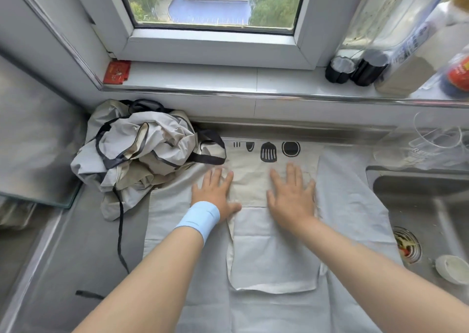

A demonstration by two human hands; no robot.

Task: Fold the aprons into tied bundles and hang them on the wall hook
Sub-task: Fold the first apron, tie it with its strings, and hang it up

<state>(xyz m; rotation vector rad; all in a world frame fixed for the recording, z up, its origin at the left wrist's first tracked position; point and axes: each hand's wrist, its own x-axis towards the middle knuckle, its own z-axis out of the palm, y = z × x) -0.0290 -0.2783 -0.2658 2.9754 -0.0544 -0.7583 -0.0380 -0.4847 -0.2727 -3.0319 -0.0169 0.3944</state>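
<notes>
The fingers [214, 177] of both hands are lying straight and spread, palms down. The left hand [215, 193] and right hand [291, 198] are pressing side by side on the beige pocket [248, 177] of the flat apron [350, 205]. It is lying opened out across the worktop [83, 243] at twelve o'clock from the person. They are probably smoothing it. At ten o'clock a crumpled heap [142, 152] is waiting, one apron or several, I can't tell, with black ties trailing. The sink [418, 188] is sitting at three o'clock. Nothing is folded or tied yet and no hook is showing, so the job is barely beginning.
</notes>
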